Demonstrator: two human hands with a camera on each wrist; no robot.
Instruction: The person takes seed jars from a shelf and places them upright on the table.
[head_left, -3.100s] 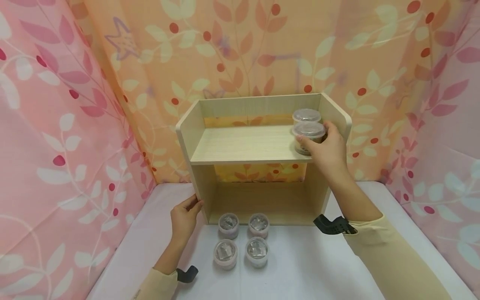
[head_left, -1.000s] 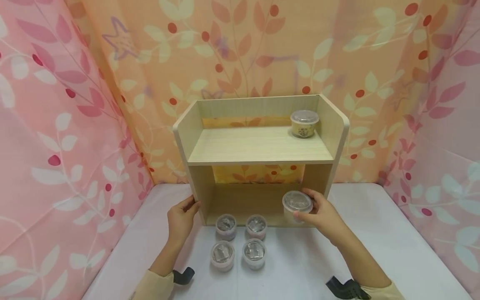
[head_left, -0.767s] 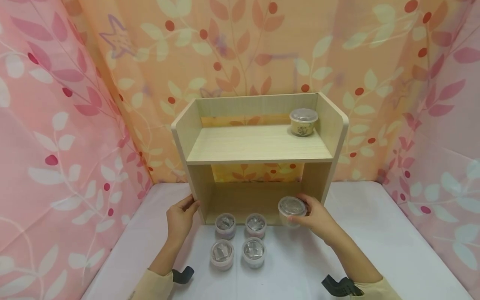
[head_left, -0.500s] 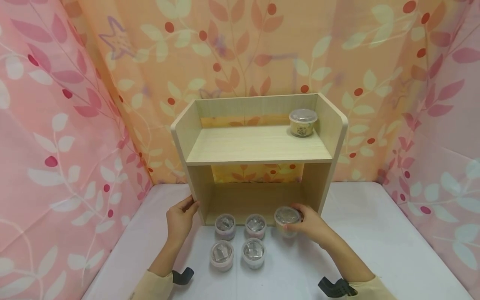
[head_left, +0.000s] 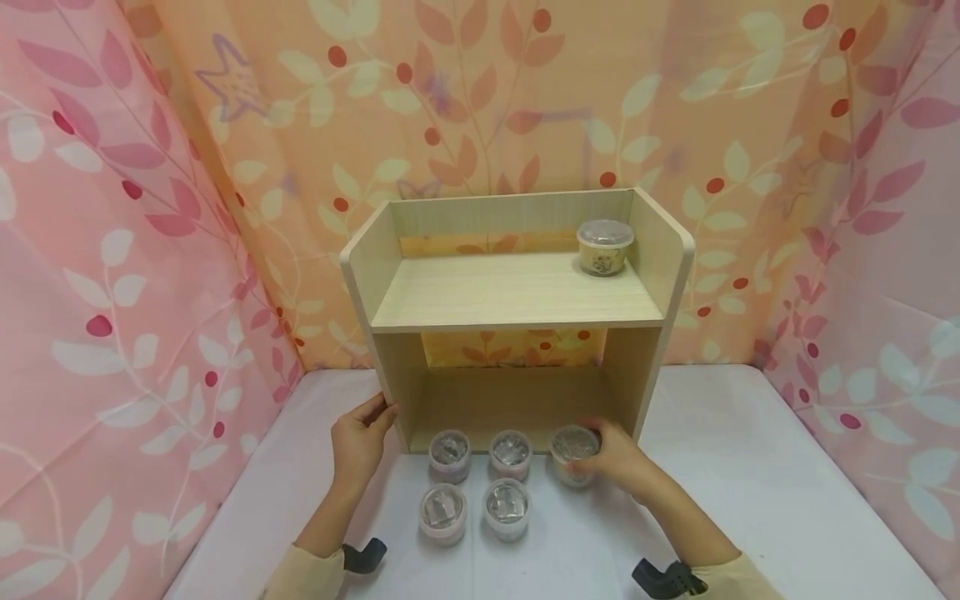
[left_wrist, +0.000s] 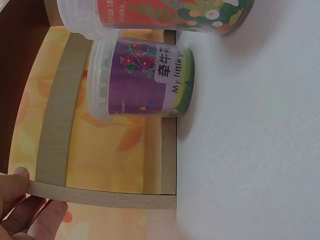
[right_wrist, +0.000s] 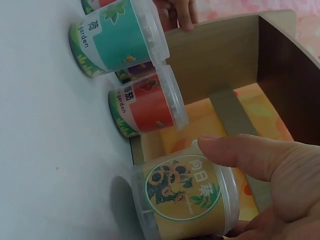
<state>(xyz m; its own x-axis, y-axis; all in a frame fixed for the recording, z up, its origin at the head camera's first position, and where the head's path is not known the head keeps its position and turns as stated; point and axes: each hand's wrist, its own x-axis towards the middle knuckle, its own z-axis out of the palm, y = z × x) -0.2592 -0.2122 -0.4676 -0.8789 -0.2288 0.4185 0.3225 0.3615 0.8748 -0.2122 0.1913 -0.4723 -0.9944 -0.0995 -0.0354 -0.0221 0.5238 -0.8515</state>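
My right hand grips a clear-lidded seed tub just in front of the shelf's lower right. In the right wrist view this tub has a tan label with sunflowers, and its shadow falls beside its base; I cannot tell whether it touches the table. My left hand pinches the front edge of the left side panel of a small wooden two-tier shelf. A similar tan tub stands upright on the upper board, at the right.
Several smaller lidded tubs stand in two rows before the shelf, among them a purple one, a red one and a teal one. White cloth covers the table. Patterned curtains hang behind and at both sides.
My right hand has brought the tub from the upper board down to the front, leftward beside the back row of small tubs. My left hand stays on the side panel.
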